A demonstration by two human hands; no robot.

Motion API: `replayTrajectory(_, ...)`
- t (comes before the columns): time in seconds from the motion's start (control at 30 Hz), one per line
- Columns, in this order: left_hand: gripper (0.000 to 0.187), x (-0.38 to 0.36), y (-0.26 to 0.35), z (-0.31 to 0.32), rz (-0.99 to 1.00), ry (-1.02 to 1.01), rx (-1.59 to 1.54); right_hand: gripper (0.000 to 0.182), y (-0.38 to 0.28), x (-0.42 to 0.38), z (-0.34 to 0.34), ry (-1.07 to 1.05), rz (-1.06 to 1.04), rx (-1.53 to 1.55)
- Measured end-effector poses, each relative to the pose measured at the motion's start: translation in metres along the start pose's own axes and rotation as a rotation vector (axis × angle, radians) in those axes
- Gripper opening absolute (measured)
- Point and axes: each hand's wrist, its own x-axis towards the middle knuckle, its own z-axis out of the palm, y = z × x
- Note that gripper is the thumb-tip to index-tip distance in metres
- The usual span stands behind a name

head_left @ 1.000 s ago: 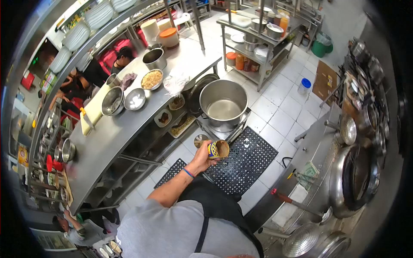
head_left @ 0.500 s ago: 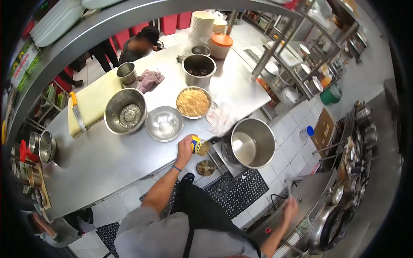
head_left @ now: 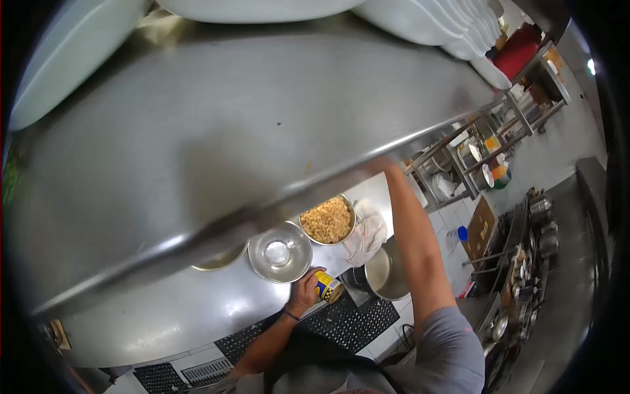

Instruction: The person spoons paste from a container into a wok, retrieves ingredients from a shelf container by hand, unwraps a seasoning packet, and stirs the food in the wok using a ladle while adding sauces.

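Observation:
My left hand (head_left: 304, 293) is closed around a yellow and blue can (head_left: 329, 287), held tilted near the front edge of the steel table. An empty metal bowl (head_left: 281, 252) lies just beyond it, and next to that a bowl of chopped yellowish food (head_left: 327, 220). A whitish cloth (head_left: 369, 230) lies to the right of the food bowl. My right arm stretches up and forward, and my right hand (head_left: 380, 165) is at the edge of the steel shelf (head_left: 236, 125), blurred and partly hidden, so its fingers cannot be made out.
A large pot (head_left: 388, 270) stands right of the can. White dishes (head_left: 420, 23) are stacked on the shelf, which covers much of the table from view. Racks with containers (head_left: 469, 154) stand at the right, and a stove with pans (head_left: 518, 282) is at the far right.
The view has shifted toward the shelf, which now hides the far part of the table. My right hand has moved from low at the right up to the shelf edge. My left hand still holds the can.

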Motion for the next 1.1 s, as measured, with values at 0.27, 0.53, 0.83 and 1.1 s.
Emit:
replayTrajectory(0.27, 0.04, -0.002, -0.012, -0.002, 0.03, -0.006, 0.086, 0.025, -0.094, -0.077, -0.183, -0.143, 0.693, 0.45)
replayTrajectory(0.53, 0.054, 0.026, -0.001, 0.024, -0.516, -0.315, -0.606, 0.018, -0.195, -0.301, -0.422, -0.341, 1.366, 0.715)
replayTrajectory(0.83, 0.064, -0.062, 0.126, 0.178, -0.742, -1.054, -0.969, 0.018, -0.31, -0.318, -0.617, -0.018, 1.181, 0.471)
replayTrajectory(1.1, 0.064, -0.243, 0.168, 0.261, -0.722, -1.316, -0.66, 0.046, -0.381, -0.431, -0.723, -0.069, 1.293, -0.048)
